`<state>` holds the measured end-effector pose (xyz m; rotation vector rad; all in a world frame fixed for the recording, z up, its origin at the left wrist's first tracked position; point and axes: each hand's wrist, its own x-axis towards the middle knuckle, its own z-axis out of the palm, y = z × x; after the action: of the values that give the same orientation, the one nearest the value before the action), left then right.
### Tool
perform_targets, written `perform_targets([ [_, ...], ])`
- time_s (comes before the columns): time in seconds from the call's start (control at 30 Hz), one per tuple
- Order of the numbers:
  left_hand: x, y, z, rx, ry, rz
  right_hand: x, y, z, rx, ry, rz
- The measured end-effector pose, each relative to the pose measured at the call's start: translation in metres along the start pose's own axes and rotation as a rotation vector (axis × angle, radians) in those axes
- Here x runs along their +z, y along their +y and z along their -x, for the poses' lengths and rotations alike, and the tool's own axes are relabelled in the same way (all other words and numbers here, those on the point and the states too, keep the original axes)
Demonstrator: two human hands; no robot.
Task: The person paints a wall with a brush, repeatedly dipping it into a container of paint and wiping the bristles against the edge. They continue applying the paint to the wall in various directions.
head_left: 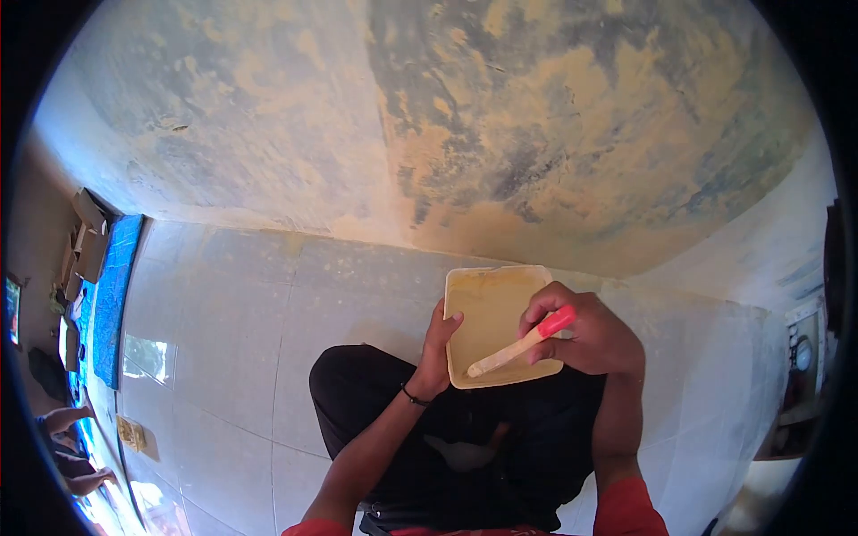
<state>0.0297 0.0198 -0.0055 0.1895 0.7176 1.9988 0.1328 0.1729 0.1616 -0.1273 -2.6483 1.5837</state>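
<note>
**Ana:** Red sleeve cuffs [626,509] sit closest, at the bottom edge, with both bare forearms running up from them over a lap in black trousers [357,393].

**Ben:** And the hands themselves?

**Ana:** On the left wrist there's a thin dark band [413,397]. Above it the left hand [438,353] clasps the left edge of a shallow square tray [487,308], thumb lying on the rim and the other fingers hidden underneath, so it is closed on the tray.

**Ben:** Where is that tray, exactly?

**Ana:** Held up above the knees, between the two hands, not resting on the floor. It is pale tan, and its inside is smeared with a yellowish-brown coat.

**Ben:** What about the right hand?

**Ana:** The right hand [585,335] is curled shut around the red handle of a scraper [523,342]. Its pale flat blade slants down and to the left across the tray's lower right part, with the tip near the tray's bottom edge. Whether the blade presses on the surface or only hovers over it, I cannot tell.

**Ben:** And further out?

**Ana:** Pale glossy floor tiles [241,295] spread all round the seated person. Off to the left lies a blue mat [116,286] with cardboard pieces [85,237] beside it, and at the lower left edge another person's bare legs [71,447] show.

**Ben:** Beyond the tiles?

**Ana:** A wall [500,116] fills the top, patchy with ochre and grey-blue blotches.
</note>
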Motion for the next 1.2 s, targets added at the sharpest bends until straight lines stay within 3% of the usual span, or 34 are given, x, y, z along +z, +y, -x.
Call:
perform_targets([
  [0.07, 0.001, 0.008, 0.002, 0.02, 0.01, 0.009, -0.009, -0.016, -0.006, -0.015, -0.066, 0.091],
  [0.13, 0.006, 0.015, 0.004, 0.088, 0.06, -0.073, -0.016, -0.031, -0.017, -0.09, 0.143, 0.062],
  [0.17, 0.005, 0.018, 0.005, 0.098, 0.057, -0.064, -0.018, -0.04, -0.025, -0.095, 0.135, 0.073],
  [0.23, 0.003, 0.023, 0.007, 0.091, 0.087, -0.056, -0.02, -0.059, -0.046, -0.227, 0.416, -0.252],
  [0.33, -0.002, 0.028, 0.01, 0.097, 0.134, 0.022, -0.018, -0.086, -0.092, -0.33, 0.542, -0.087],
  [0.47, -0.004, 0.033, 0.016, 0.153, 0.188, -0.023, 0.018, -0.081, -0.155, -0.43, 0.516, -0.016],
  [0.53, -0.008, 0.035, 0.017, 0.158, 0.158, -0.03, 0.038, -0.066, -0.181, -0.457, 0.392, 0.168],
  [0.73, -0.01, 0.028, 0.014, 0.157, 0.189, -0.138, 0.085, -0.005, -0.231, -0.329, 0.288, 0.302],
  [0.87, -0.011, 0.024, 0.014, 0.117, 0.154, -0.12, 0.082, 0.02, -0.246, -0.395, 0.328, 0.408],
  [0.93, -0.01, 0.024, 0.014, 0.101, 0.142, -0.122, 0.075, 0.015, -0.247, -0.404, 0.356, 0.266],
  [1.2, -0.01, 0.015, 0.014, 0.093, 0.126, -0.199, 0.032, -0.063, -0.237, -0.535, 0.488, 0.424],
])
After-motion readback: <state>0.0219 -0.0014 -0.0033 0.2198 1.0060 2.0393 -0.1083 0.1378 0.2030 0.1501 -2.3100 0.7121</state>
